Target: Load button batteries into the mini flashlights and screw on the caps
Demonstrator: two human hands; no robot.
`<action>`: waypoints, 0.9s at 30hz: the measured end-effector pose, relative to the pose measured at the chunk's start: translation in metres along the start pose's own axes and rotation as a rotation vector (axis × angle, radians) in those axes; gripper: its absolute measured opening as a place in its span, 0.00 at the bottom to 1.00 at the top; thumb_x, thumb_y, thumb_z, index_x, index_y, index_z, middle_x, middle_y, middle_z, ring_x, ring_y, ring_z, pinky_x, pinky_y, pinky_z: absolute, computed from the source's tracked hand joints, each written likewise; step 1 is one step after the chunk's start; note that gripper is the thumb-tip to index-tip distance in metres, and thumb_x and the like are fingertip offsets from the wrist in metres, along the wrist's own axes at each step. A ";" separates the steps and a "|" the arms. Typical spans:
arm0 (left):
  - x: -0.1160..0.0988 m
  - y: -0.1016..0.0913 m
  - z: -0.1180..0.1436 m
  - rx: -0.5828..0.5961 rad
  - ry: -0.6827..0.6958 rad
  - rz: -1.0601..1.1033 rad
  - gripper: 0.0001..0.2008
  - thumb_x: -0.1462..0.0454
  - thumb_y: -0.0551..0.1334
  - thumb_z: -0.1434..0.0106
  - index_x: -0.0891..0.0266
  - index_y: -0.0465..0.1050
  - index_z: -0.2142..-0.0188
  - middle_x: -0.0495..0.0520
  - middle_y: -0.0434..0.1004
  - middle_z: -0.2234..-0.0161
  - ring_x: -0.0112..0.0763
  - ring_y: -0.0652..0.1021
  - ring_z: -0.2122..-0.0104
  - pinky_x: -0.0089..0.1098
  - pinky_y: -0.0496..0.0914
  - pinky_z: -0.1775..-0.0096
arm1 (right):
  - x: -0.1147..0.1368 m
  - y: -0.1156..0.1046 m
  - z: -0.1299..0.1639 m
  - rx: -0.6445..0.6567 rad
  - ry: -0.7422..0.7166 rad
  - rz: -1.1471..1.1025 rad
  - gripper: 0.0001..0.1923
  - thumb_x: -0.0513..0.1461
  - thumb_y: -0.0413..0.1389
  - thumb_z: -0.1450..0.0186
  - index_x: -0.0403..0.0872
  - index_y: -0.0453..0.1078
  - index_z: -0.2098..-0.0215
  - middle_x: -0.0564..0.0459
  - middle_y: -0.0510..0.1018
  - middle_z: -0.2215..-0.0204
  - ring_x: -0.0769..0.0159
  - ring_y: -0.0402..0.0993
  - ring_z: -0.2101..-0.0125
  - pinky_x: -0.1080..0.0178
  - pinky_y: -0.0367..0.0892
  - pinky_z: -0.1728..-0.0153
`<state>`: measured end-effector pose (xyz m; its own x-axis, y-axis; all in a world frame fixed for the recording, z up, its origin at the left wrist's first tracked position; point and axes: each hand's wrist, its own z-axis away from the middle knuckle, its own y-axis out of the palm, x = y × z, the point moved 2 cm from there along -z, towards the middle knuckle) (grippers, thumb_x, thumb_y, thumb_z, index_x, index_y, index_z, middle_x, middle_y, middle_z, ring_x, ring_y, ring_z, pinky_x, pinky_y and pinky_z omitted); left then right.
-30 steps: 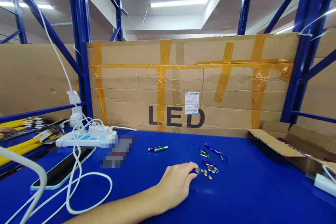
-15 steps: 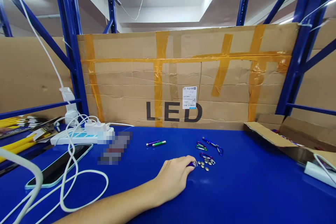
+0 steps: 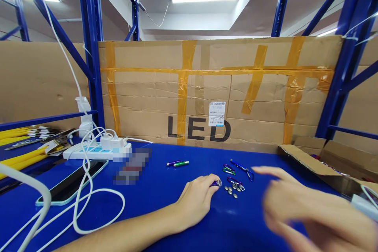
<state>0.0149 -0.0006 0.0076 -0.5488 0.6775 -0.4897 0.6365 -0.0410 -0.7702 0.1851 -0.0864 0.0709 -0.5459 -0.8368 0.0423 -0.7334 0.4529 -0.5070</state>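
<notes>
My left hand (image 3: 196, 197) rests on the blue tabletop, its fingers closed round a purple mini flashlight (image 3: 216, 183); only the silvery end shows past the fingertips. Several small round button batteries (image 3: 230, 191) lie just right of it. Beside them is a purple carabiner (image 3: 234, 180) with small metal clips. Farther back are a green carabiner (image 3: 229, 171) and a slim blue flashlight (image 3: 238, 164) with a blue carabiner on its end. My right hand (image 3: 291, 201), blurred by motion, hovers at the right with the index finger stretched out, nothing visible in it.
Behind my left hand lie a green mini flashlight (image 3: 181, 163) and a purple one (image 3: 173, 163). To the left are a phone (image 3: 71, 185), looping white cables (image 3: 116, 193) and a power strip (image 3: 76, 152). An open cardboard box (image 3: 313, 161) stands right; a cardboard wall (image 3: 153, 94) closes the back.
My right hand has come into view from the right, pointing toward the small parts. My left hand keeps its hold on the purple flashlight. The whole view has shifted slightly.
</notes>
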 end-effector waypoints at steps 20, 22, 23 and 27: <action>-0.001 -0.001 0.000 0.127 -0.007 0.019 0.08 0.66 0.49 0.34 0.59 0.64 0.60 0.48 0.70 0.71 0.28 0.71 0.71 0.26 0.63 0.67 | -0.084 0.059 -0.002 0.400 0.178 -0.212 0.14 0.48 0.56 0.39 0.48 0.75 0.75 0.53 0.72 0.72 0.71 0.68 0.72 0.66 0.62 0.68; -0.001 -0.001 0.001 0.160 -0.017 0.024 0.07 0.66 0.49 0.34 0.59 0.63 0.59 0.48 0.71 0.70 0.28 0.73 0.70 0.26 0.64 0.67 | -0.084 0.062 0.003 0.422 0.330 -0.316 0.14 0.48 0.59 0.42 0.47 0.75 0.77 0.53 0.72 0.74 0.70 0.68 0.73 0.67 0.63 0.69; -0.001 -0.001 0.002 0.172 -0.018 0.026 0.06 0.66 0.50 0.34 0.59 0.62 0.59 0.48 0.71 0.70 0.29 0.73 0.70 0.26 0.64 0.67 | -0.084 0.063 0.005 0.429 0.388 -0.361 0.14 0.48 0.60 0.44 0.46 0.75 0.77 0.53 0.72 0.75 0.70 0.68 0.73 0.67 0.63 0.69; -0.002 0.000 0.004 0.201 0.022 0.021 0.04 0.66 0.51 0.35 0.59 0.60 0.60 0.49 0.73 0.67 0.31 0.74 0.68 0.26 0.64 0.67 | -0.084 0.067 0.011 0.464 0.553 -0.505 0.14 0.49 0.63 0.48 0.45 0.75 0.79 0.53 0.71 0.78 0.70 0.66 0.74 0.67 0.62 0.72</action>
<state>0.0132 -0.0051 0.0070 -0.5232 0.6908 -0.4991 0.5255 -0.1995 -0.8271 0.1866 0.0106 0.0237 -0.4070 -0.5798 0.7058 -0.7670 -0.2026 -0.6088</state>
